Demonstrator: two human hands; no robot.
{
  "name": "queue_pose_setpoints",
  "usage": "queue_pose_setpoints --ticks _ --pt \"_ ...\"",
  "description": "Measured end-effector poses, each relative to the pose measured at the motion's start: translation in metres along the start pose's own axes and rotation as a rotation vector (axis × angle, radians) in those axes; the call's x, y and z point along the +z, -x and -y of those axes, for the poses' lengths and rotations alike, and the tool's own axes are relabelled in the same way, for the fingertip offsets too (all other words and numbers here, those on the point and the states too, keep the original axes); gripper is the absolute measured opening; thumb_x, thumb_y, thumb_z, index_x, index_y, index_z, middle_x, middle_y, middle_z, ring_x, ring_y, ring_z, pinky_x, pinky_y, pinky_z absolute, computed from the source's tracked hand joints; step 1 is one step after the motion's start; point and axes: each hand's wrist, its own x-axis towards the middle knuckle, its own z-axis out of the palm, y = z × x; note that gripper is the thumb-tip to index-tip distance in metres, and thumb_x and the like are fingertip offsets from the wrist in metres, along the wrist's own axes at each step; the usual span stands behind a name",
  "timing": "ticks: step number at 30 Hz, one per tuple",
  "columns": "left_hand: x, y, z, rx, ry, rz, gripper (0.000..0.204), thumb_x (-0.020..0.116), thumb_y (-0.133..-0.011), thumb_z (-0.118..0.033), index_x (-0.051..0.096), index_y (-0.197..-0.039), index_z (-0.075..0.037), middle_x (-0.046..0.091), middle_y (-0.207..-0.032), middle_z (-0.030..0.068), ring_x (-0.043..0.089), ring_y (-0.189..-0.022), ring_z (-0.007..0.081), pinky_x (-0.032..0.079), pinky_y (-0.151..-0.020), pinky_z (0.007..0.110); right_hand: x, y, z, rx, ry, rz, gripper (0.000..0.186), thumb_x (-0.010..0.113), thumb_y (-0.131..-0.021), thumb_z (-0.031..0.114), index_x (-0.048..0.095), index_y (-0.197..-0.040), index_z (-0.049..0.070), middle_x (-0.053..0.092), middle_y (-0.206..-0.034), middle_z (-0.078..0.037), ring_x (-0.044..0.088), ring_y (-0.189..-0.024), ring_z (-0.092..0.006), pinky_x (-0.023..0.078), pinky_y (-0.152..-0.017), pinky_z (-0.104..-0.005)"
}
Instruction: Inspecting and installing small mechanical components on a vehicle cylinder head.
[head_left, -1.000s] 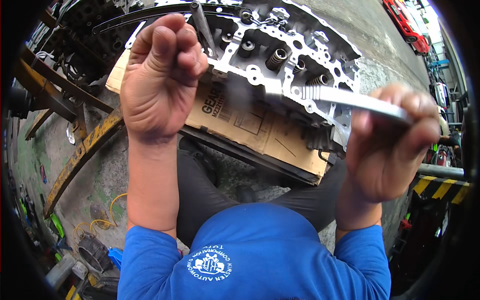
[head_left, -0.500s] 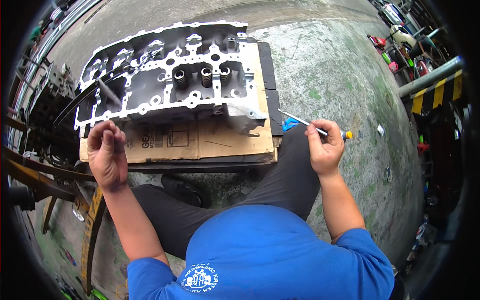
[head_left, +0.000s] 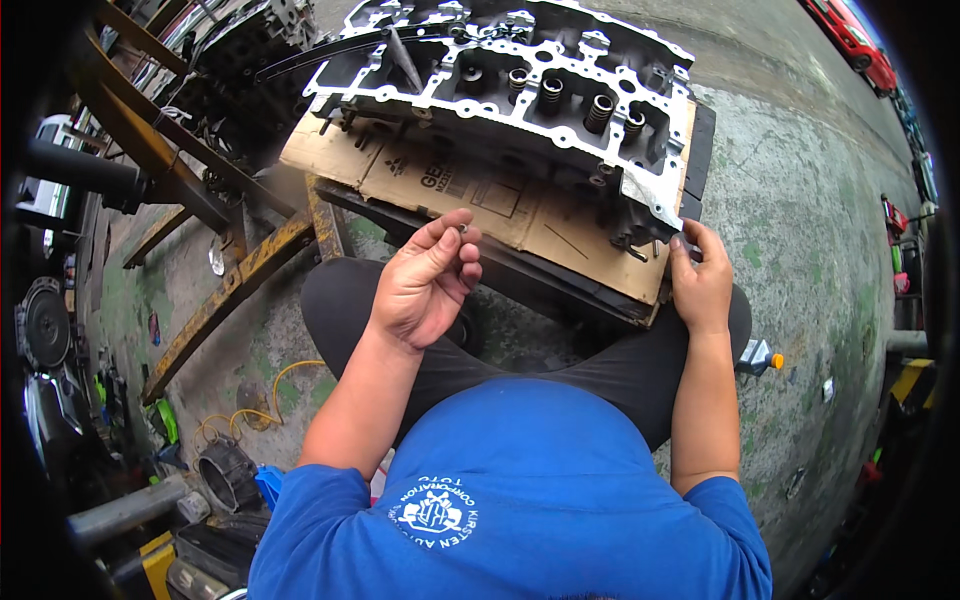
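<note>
My left hand (head_left: 430, 280) is raised in front of the cardboard, thumb and index finger pinched on a small metal piece (head_left: 461, 229). My right hand (head_left: 701, 280) is at the near right corner of a silver engine cylinder head (head_left: 560, 130), fingertips curled behind its edge, so anything held there is hidden. The head has several valve springs (head_left: 600, 115) in its recesses and a dark metal bar (head_left: 405, 60) standing at a slant on its left part. It lies on a cardboard sheet (head_left: 480, 215) over a dark platform (head_left: 705, 150).
A rusty yellow steel stand (head_left: 240, 270) and dark engine block (head_left: 240, 50) stand at left, above a yellow hose (head_left: 260, 412). A yellow-capped container (head_left: 760, 360) is by my right thigh. A red car (head_left: 850, 45) is at upper right, a striped barrier (head_left: 912, 385) at right.
My left hand has moved right and lower than a second ago, toward the middle. The thin rod seen in my right hand is out of sight; that hand now sits at the head's corner.
</note>
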Motion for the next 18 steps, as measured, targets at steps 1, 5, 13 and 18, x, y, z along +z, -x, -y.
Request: queue_pose_setpoints --ticks 1,5,13,18 --pt "0.001 -0.001 0.002 -0.004 0.004 -0.007 0.027 0.059 -0.104 -0.008 0.062 -0.131 -0.003 0.069 -0.117 0.009 0.069 -0.101 0.0165 0.057 -0.088 0.029 -0.003 0.002 0.0 -0.069 0.009 -0.06 0.026 0.069 -0.094 0.008 0.068 -0.119 0.002 0.07 -0.114 -0.013 0.069 -0.1 -0.0242 0.054 -0.087 -0.0345" --pt "0.006 -0.001 0.007 -0.053 -0.037 -0.051 0.027 0.062 -0.103 -0.006 0.064 -0.129 -0.003 0.07 -0.116 0.0104 0.071 -0.098 0.0168 0.06 -0.087 0.029 -0.021 0.032 0.033 -0.163 -0.538 -0.225 0.015 0.065 -0.098 -0.002 0.068 -0.113 -0.004 0.067 -0.11 -0.01 0.062 -0.098 -0.0143 0.05 -0.085 -0.0255" --pt "0.043 0.008 0.055 0.032 -0.578 -0.034 0.021 0.066 -0.1 -0.002 0.066 -0.12 0.002 0.072 -0.11 0.0106 0.07 -0.098 0.0142 0.06 -0.088 0.03 0.005 0.05 0.125 -0.372 -0.483 0.225 0.02 0.078 -0.087 0.003 0.074 -0.107 0.0 0.073 -0.099 -0.013 0.07 -0.078 -0.02 0.056 -0.066 -0.0289" --pt "0.059 0.01 0.051 0.22 -0.7 -0.066 0.022 0.068 -0.097 0.003 0.058 -0.116 0.003 0.07 -0.107 0.012 0.07 -0.099 0.0149 0.061 -0.09 0.03 0.015 0.049 0.126 -0.332 -0.531 0.248 0.018 0.077 -0.087 0.002 0.075 -0.105 -0.001 0.074 -0.1 -0.013 0.071 -0.086 -0.0209 0.057 -0.077 -0.0305"
